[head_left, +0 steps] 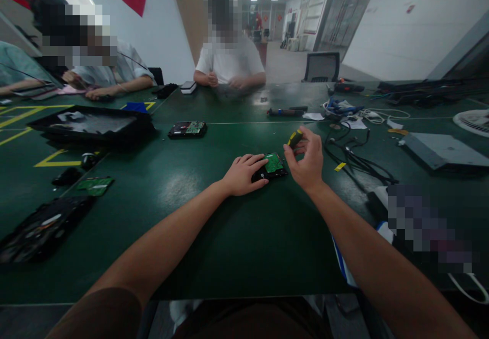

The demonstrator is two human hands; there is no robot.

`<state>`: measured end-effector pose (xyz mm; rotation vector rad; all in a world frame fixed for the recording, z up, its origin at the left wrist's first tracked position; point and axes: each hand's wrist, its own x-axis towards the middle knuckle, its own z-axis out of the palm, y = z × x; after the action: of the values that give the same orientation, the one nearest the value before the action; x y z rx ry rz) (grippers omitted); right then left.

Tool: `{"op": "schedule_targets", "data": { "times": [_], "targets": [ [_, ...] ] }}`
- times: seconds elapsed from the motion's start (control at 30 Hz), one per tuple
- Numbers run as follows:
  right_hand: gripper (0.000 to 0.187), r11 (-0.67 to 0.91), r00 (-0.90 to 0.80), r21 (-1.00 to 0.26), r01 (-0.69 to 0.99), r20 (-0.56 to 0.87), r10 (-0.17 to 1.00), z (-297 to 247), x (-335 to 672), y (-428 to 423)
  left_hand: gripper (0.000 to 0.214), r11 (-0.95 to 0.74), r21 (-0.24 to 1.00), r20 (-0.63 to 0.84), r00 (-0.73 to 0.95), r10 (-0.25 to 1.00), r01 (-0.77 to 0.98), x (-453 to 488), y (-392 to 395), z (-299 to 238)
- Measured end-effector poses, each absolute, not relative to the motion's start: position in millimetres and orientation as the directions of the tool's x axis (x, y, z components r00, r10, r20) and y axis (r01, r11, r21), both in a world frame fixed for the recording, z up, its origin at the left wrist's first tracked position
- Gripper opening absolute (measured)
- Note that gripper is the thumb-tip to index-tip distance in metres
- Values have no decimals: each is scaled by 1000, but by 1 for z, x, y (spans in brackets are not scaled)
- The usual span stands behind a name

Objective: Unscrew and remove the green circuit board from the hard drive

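Note:
A hard drive (274, 163) lies on the green table (183, 237) with its green circuit board facing up. My left hand (244, 174) rests over its left end, fingers stretched across it, so that part is hidden. Just right of the drive, my right hand (306, 158) is raised and closed around a screwdriver with a yellow and black handle (294, 138). I cannot make out the screwdriver's tip or whether it touches the drive. Farther back to the left sits another hard drive (187, 129), its board also showing.
Left are a black tray (95, 122), a loose circuit board (95, 185) and a dark device part (42, 227). Right are tangled black cables (355, 158), a grey metal box (445, 150) and a fan (473, 124). People sit across the table, one in a white shirt (229, 61).

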<state>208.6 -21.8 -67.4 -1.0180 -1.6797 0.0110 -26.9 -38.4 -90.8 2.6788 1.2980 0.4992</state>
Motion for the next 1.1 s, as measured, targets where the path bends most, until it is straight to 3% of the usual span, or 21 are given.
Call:
{"op": "schedule_targets", "data": {
  "times": [0.57, 0.8, 1.1],
  "targets": [
    [64, 644, -40, -455, 615, 797, 602, -69, 208, -20, 75, -623, 256, 245, 574, 781, 739, -26, -38, -91],
    [69, 571, 1, -512, 642, 746, 666, -67, 208, -23, 76, -618, 268, 225, 576, 786, 739, -26, -39, -89],
    [67, 590, -43, -488, 643, 747, 664, -65, 208, -26, 75, -616, 265, 227, 573, 788, 742, -25, -39, -90]
  ]
}}
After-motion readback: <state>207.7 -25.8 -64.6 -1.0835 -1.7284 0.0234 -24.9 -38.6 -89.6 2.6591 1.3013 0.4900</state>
